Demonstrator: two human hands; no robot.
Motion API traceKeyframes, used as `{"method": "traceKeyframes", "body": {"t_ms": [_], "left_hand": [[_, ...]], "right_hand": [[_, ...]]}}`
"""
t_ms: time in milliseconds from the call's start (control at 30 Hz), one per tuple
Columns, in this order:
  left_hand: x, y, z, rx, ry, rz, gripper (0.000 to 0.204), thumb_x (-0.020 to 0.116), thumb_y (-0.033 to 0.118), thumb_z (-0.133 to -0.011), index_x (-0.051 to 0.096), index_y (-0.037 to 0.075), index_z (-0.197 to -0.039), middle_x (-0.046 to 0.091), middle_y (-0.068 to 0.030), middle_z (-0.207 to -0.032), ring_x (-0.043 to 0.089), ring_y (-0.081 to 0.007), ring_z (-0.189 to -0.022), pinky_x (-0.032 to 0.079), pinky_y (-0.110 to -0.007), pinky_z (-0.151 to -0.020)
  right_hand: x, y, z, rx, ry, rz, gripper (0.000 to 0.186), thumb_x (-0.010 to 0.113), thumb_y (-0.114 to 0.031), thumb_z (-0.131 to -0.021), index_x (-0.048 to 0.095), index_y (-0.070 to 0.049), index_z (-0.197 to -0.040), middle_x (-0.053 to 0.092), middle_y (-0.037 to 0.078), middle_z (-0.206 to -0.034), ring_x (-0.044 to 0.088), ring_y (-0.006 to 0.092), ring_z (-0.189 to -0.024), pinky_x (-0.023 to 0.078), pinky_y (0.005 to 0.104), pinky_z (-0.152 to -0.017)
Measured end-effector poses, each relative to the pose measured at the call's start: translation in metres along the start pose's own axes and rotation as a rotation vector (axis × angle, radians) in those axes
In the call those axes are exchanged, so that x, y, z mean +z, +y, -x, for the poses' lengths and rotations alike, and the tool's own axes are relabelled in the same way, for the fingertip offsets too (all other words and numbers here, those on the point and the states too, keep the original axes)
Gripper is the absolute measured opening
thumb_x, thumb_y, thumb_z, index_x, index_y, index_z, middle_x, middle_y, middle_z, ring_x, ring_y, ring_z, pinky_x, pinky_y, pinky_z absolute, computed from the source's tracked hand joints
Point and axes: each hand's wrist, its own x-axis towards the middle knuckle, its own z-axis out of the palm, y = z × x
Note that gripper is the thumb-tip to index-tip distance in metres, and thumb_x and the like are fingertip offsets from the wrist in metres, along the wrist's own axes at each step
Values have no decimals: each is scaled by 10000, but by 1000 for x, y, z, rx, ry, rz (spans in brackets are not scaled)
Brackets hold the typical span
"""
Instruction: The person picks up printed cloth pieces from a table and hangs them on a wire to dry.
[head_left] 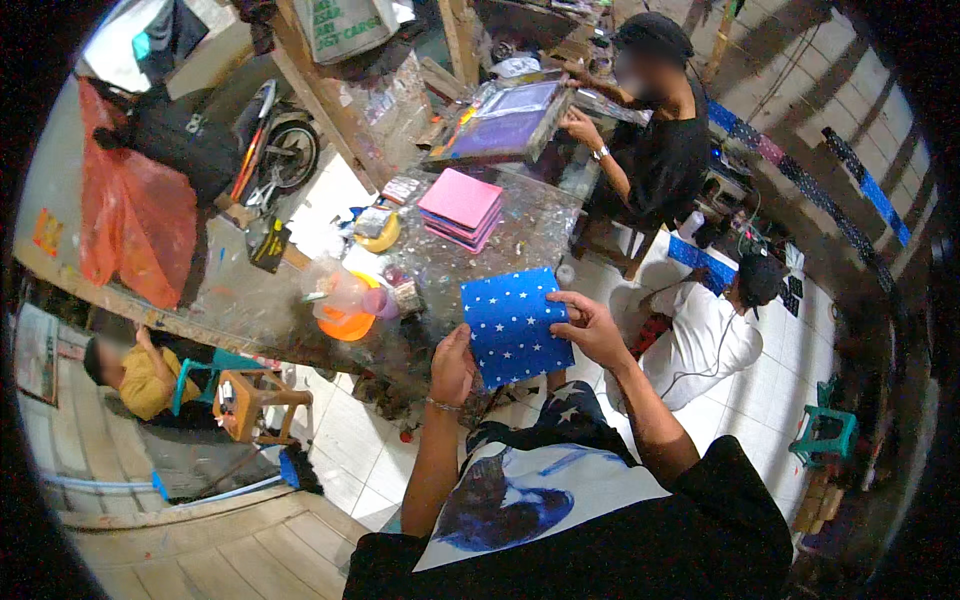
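A square blue sheet with white stars and dots (510, 325) is held up in front of me over the table's near edge. My left hand (452, 362) grips its left edge, thumb along the side. My right hand (590, 330) pinches its upper right side, thumb and forefinger on the sheet. Just beyond it on the paint-stained worktable (535, 220) sits a stack of pink square sheets (455, 205) with darker edges between them. Left of the sheet stand an orange bowl (345, 325) with a clear plastic container and a yellow round tub (380, 237).
A person in black (660, 160) works at a screen frame (495, 125) across the table. A person in white (710, 345) sits low at right; another in yellow (150, 385) sits at left. Nearby are stools (260, 400), a motorbike (285, 145) and a red plastic bag (130, 200).
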Motion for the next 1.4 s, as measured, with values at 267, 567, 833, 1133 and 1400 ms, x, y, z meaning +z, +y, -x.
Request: {"method": "traceKeyframes", "body": {"t_ms": [267, 567, 833, 1133, 1400], "left_hand": [[27, 38, 44, 268, 14, -411, 436, 542, 32, -903, 382, 12, -1308, 609, -104, -1122, 570, -127, -985, 452, -250, -855], [13, 35, 43, 258, 208, -946, 190, 635, 25, -841, 594, -5, -1023, 668, -48, -839, 608, -109, -753, 495, -253, -676], [28, 23, 18, 239, 232, -734, 100, 654, 30, -831, 647, -15, -920, 664, -38, -797, 586, -67, -711, 473, -212, -624], [42, 10, -43, 224, 343, -872, 131, 663, 36, -825, 646, -32, -935, 655, -46, -804, 579, -73, -709, 477, -228, -631], [21, -18, -85, 19, 614, -779, 180, 654, 22, -826, 600, -27, -991, 627, -39, -865, 578, -80, -736, 481, -225, -656]], "right_hand": [[17, 9, 5, 34, 102, 241, 276, 672, 0, -777, 648, -1, -1052, 678, 82, -957, 621, 136, -882, 498, 275, -795], [7, -6, -7, 1, 6, 407, 131, 665, -32, -768, 713, -4, -887, 696, 66, -790, 620, 104, -720, 490, 244, -672], [-18, -6, -19, 153, 40, 290, 104, 670, -31, -781, 722, -13, -869, 692, 31, -739, 598, 69, -649, 478, 225, -599], [-59, 10, -71, 218, 61, 203, 98, 683, -23, -775, 713, -1, -865, 677, 28, -738, 584, 72, -655, 477, 230, -624], [-117, 61, -114, 550, -105, -193, 393, 654, -98, -835, 549, -35, -1208, 658, 44, -825, 620, 132, -765, 491, 255, -675]]}}
